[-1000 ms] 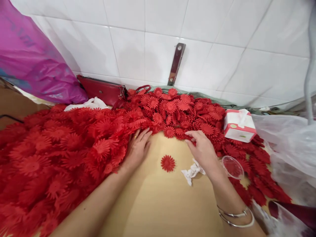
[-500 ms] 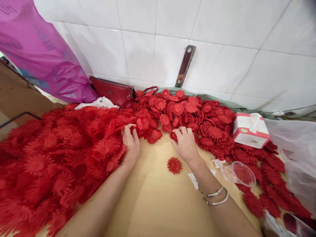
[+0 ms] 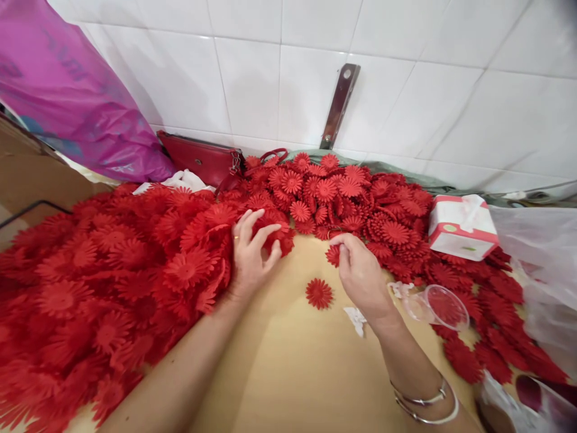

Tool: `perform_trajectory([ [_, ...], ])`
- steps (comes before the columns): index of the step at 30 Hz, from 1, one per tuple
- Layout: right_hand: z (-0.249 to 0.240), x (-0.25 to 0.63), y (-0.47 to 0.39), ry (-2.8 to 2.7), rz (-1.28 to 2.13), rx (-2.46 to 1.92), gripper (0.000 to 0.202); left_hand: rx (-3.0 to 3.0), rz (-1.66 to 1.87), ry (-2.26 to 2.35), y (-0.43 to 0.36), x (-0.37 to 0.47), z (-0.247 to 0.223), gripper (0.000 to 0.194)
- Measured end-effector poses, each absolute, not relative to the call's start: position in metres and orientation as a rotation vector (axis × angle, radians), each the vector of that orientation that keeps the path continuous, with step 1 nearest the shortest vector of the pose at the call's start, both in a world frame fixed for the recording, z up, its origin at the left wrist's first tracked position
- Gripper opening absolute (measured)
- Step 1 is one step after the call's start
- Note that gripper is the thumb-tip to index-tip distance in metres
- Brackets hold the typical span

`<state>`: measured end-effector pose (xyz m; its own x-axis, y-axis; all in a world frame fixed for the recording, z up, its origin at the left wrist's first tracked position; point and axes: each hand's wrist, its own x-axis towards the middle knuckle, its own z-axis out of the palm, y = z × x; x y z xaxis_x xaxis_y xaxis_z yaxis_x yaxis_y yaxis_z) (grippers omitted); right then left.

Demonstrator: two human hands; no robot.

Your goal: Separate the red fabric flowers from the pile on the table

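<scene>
Red petals fill both hands. The left hand (image 3: 250, 255) lies palm down at the edge of the big flower heap (image 3: 112, 282), forearm stretched across the tan desk (image 3: 288, 373); its fingers are spread and curled over a clump of red flowers (image 3: 274, 231), thumb splayed toward the bare desk, a ring on one finger. It looks like a loose grasp of that clump, though the fingers hide how much is truly gripped. The right hand (image 3: 360, 273) is turned on its side, wrist bent, fingers drawn together in a pinch around a small red flower (image 3: 333, 255) held just off the desk. Two bangles (image 3: 426, 406) circle that forearm.

Between the hands, a single red flower (image 3: 319, 293) lies flat on the bare desk, apart from both. Bits of white scrap (image 3: 356, 317) sit beside the right wrist, and a clear plastic cup (image 3: 439, 305) lies tipped on its side just beyond. Smaller flowers (image 3: 356, 198) are heaped toward the tiled wall (image 3: 279, 78). A white and red tissue box (image 3: 462, 227) rests on them at the right. A red purse (image 3: 201, 159) lies against the wall, with a purple plastic bag (image 3: 67, 96) to its left.
</scene>
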<state>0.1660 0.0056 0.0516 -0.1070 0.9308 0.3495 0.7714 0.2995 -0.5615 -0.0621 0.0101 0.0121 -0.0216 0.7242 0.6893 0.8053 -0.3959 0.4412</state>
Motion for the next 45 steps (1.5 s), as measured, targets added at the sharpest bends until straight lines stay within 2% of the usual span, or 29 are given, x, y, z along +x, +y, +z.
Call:
perform_trajectory([
  [4,0.051,0.173,-0.02,-1.921,0.465,-1.65,0.02,-2.356,-1.088,-1.74,0.011,-0.053,0.003,0.035],
  [6,0.047,0.17,-0.033,-2.041,0.418,-1.714,0.015,-2.36,-1.067,-1.823,0.015,-0.053,-0.003,0.039],
  [8,0.04,0.164,-0.041,-2.176,0.345,-1.736,0.023,-2.355,-1.088,-1.863,0.018,-0.057,-0.007,0.037],
  [11,0.031,0.159,-0.042,-2.273,0.38,-1.715,0.012,-2.358,-1.153,-1.854,0.019,-0.062,-0.007,0.038],
  [16,0.024,0.167,-0.029,-1.934,0.388,-1.586,0.028,-2.237,-1.241,-1.812,0.012,-0.06,0.001,0.037],
  [23,0.02,0.182,-0.026,-1.701,0.187,-1.541,0.028,-2.172,-0.826,-1.935,0.0,-0.051,0.004,0.024],
  [33,0.019,0.171,-0.031,-1.763,0.2,-1.455,0.03,-2.775,-1.236,-1.401,-0.027,-0.026,0.009,0.026],
  [37,0.02,0.168,-0.034,-1.806,0.387,-1.351,0.029,-2.787,-1.164,-1.48,-0.032,-0.015,0.012,0.034],
  [40,0.02,0.165,-0.037,-1.795,0.533,-1.274,0.027,-2.786,-1.025,-1.413,-0.03,-0.014,0.008,0.014],
  [45,0.022,0.165,-0.039,-1.714,0.396,-1.289,0.023,-2.402,-1.168,-1.521,-0.026,-0.024,0.018,0.006],
])
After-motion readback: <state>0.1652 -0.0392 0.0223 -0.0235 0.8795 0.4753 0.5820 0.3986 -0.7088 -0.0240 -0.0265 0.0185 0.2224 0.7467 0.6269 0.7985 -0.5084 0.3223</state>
